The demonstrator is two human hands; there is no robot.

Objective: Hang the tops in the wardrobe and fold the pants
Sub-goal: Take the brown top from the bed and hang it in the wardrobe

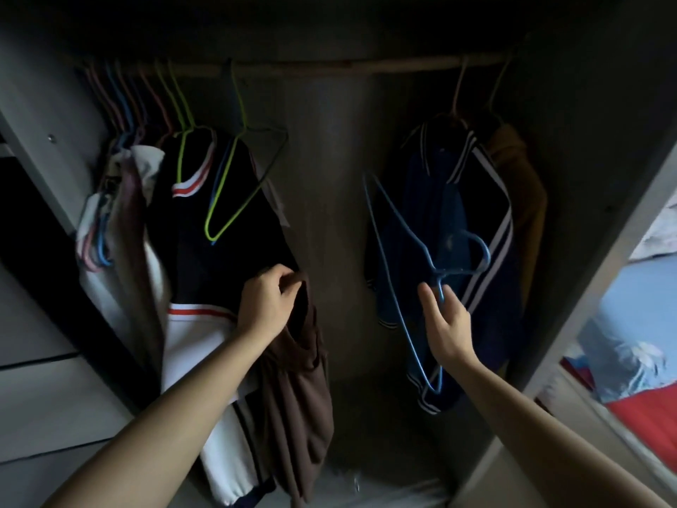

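While my raised left hand point(267, 300) clutches the limp brown cloth top point(300, 397), my outstretched right hand point(448, 326) seemingly pinches the thin blue wire hanger point(436, 270) below its hook between two fingers point(426, 295).

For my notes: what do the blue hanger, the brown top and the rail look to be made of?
Blue hanger: thin wire, probably metal with a smooth blue coating; it is slim and evenly bent.
Brown top: soft matte fabric, perhaps a knit, hanging in loose folds from the left hand.
Rail: seemingly bare wood, pale brown and dull, though the dim light leaves it open.
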